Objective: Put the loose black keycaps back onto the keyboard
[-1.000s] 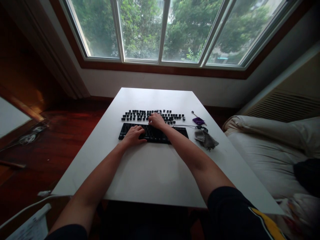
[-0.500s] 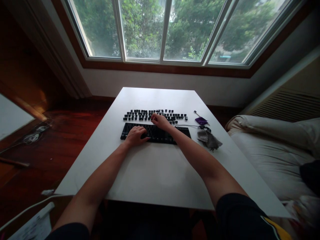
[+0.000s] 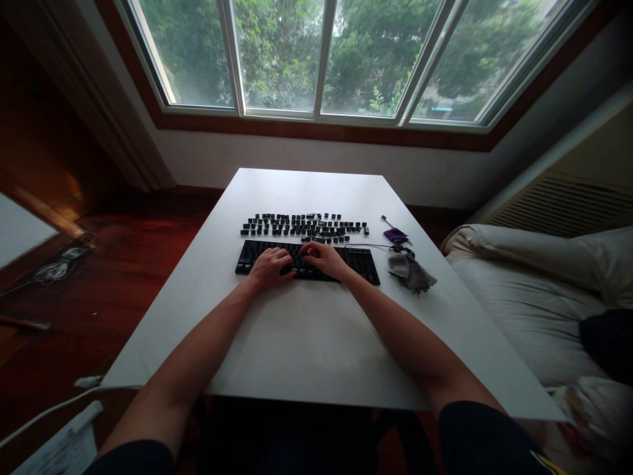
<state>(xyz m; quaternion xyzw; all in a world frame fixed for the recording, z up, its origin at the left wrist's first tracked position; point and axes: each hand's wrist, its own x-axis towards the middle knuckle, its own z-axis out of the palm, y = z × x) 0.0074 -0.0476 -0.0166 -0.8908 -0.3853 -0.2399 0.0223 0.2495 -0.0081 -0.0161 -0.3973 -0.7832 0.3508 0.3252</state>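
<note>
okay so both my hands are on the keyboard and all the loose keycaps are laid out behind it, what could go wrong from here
1. The loose keycaps lie in rows just beyond the keyboard; a reach by the right hand or left hand could scatter them.
2. The thin cable runs toward the grey cloth and purple tool; snagging it might drag those off the white table.

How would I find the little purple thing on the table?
Start at the white table under the window. Go to the black keyboard's right end; just beyond it lies the purple thing, above a crumpled grey cloth. Nothing else there is purple.
</note>
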